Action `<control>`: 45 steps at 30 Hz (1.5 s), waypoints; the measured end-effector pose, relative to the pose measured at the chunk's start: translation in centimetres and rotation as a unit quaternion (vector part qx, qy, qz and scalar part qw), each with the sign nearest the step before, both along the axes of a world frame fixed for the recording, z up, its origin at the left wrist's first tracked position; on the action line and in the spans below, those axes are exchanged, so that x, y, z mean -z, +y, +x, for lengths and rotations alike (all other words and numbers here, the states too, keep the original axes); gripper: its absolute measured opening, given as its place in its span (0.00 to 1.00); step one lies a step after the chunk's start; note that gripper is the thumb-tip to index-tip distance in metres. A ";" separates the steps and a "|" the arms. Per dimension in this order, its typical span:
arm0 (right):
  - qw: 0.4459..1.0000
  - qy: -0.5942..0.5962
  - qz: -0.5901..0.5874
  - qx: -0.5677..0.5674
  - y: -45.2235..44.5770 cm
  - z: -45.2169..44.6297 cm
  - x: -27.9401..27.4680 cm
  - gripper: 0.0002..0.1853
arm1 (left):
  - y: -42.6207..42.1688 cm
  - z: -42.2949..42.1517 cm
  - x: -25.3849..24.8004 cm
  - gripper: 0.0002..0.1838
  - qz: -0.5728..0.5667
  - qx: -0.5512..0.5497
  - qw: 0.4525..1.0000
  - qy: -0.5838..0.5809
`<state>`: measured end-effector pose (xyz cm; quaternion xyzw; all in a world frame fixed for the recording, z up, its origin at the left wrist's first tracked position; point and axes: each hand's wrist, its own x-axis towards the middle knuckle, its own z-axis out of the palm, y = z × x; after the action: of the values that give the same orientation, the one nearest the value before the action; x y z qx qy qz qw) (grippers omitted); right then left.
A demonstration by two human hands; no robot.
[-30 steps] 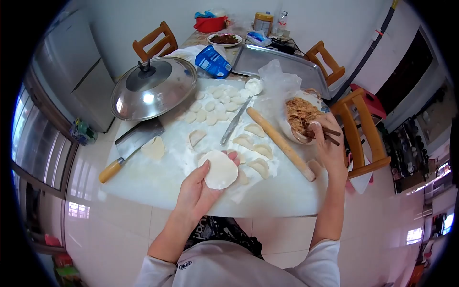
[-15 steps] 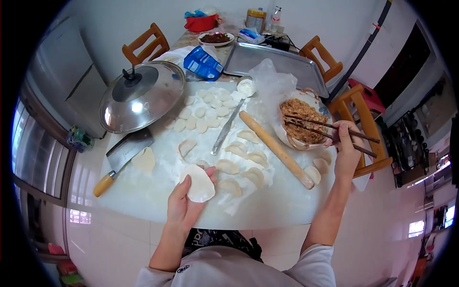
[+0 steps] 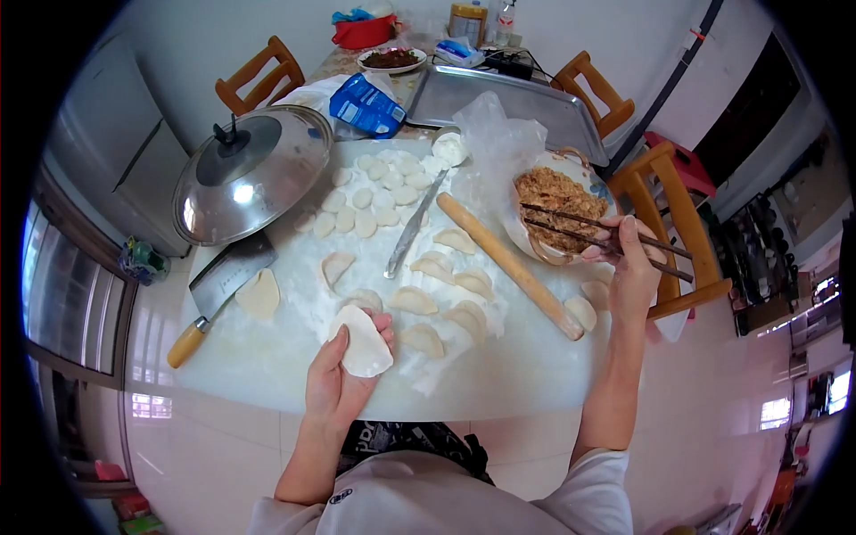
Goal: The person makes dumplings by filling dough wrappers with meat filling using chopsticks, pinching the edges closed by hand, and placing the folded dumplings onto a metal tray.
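Likely scooping filling; wrapper held ready by the near edge.
Left hand [image 3: 334, 382] holds the dough wrapper [image 3: 364, 345], thumb on top, left of middle on the desk's [image 3: 499, 388] near edge. Right hand [image 3: 635, 272] grips chopsticks [image 3: 571, 219], tips at the filling [image 3: 553, 189], bowl [image 3: 521, 234] by right edge. Next move probably calls for carrying a portion to wrapper centre, clearing rolling pin [image 3: 513, 267] and dumplings [image 3: 415, 300]. Bare strip runs along near edge toward right corner; chair [image 3: 700, 295] off right edge limits room there.
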<state>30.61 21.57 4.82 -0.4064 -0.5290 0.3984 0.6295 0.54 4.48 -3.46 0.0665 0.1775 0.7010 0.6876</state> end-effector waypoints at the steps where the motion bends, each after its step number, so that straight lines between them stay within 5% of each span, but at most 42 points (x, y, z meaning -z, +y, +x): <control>1: 1.000 0.011 -0.010 0.005 0.1 0.2 0.0 0.18 | 0.0 0.0 -0.1 0.20 0.003 0.000 1.000 0.004; 11: 0.987 0.151 -0.045 0.016 0.8 1.0 0.2 0.19 | 0.0 0.1 -0.1 0.20 0.020 0.004 1.000 0.023; 17: 0.991 0.081 0.019 0.107 0.1 2.5 -0.6 0.17 | -0.1 0.0 -0.1 0.20 0.009 0.001 1.000 0.012; 22: 0.998 0.046 -0.037 0.018 -0.1 1.1 -0.6 0.18 | 0.0 0.0 0.0 0.20 0.018 0.011 1.000 0.023; 45: 0.992 0.117 0.018 0.032 0.8 1.1 0.6 0.19 | 0.0 0.2 -0.2 0.19 0.018 0.006 1.000 0.023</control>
<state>31.70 22.33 4.25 -0.3619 -0.4454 0.4132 0.7070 0.75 4.49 -3.25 0.0959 0.1803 0.6980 0.6864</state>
